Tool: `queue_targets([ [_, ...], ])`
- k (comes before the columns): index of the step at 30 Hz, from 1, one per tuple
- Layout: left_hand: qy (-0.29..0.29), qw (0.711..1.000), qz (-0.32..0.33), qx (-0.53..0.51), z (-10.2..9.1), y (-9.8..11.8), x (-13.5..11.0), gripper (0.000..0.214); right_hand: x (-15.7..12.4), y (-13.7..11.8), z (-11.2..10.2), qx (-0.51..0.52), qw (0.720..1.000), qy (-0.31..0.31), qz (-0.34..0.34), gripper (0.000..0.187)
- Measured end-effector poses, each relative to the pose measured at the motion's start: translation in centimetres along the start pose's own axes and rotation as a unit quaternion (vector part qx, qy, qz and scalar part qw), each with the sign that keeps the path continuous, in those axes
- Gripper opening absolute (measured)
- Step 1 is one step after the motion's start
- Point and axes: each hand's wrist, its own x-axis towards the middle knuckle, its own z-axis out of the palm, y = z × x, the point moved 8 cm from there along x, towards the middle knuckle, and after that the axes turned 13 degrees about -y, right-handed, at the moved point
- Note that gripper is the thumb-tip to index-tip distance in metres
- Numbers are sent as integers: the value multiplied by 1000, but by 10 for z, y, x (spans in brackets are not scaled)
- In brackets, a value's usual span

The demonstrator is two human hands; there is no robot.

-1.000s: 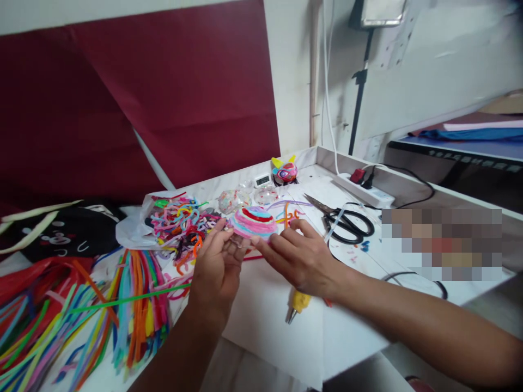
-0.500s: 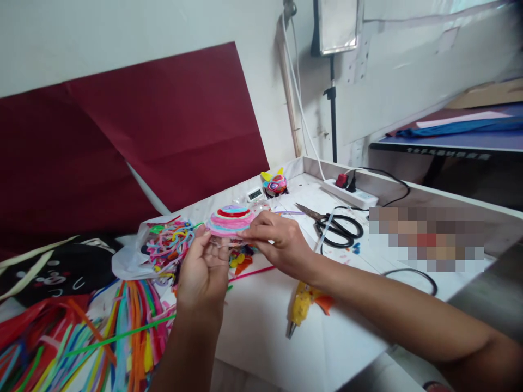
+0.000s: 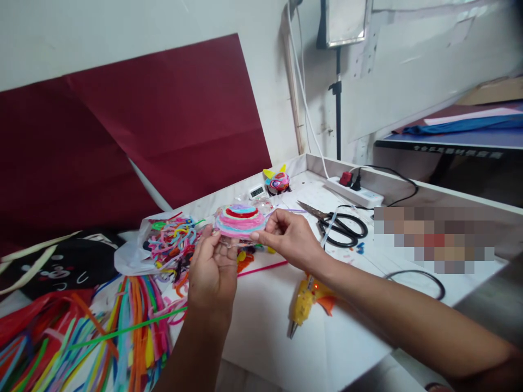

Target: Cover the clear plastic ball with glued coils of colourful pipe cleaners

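Between my two hands is a rounded piece (image 3: 241,222) banded in pink, red, light blue and lilac fuzzy strips, with clear plastic showing about its edge. My left hand (image 3: 213,267) grips its near left edge, thumb on top and fingers below. On the right edge, my right hand (image 3: 288,237) pinches it between thumb and fingers. Under my right forearm lies a yellow glue gun (image 3: 302,305) with a small red light lit. Black-handled scissors (image 3: 341,226) rest beyond my right wrist.
Colourful pipe cleaners (image 3: 134,326) spread at the lower left, beside a plastic bag (image 3: 131,256) of bent pieces. A small decorated figure with yellow ears (image 3: 278,181) and a white timer (image 3: 257,191) stand at the back. A power strip (image 3: 355,190) with cables lies along the tabletop's raised edge.
The view has shifted slightly. Both hands and the striped piece sit a little further right in the picture, and the piece's top faces me more. The glue gun's red light now shows.
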Motion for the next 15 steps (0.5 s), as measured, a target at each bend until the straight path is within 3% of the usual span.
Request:
queue_targets([
  [10,-36,998,25,34,5,-1,-3,36,-2,6,-4,-62,998,-6,26,40],
  [15,-52,997,32,35,8,-2,-5,37,1,19,-6,-28,998,-11,59,47],
])
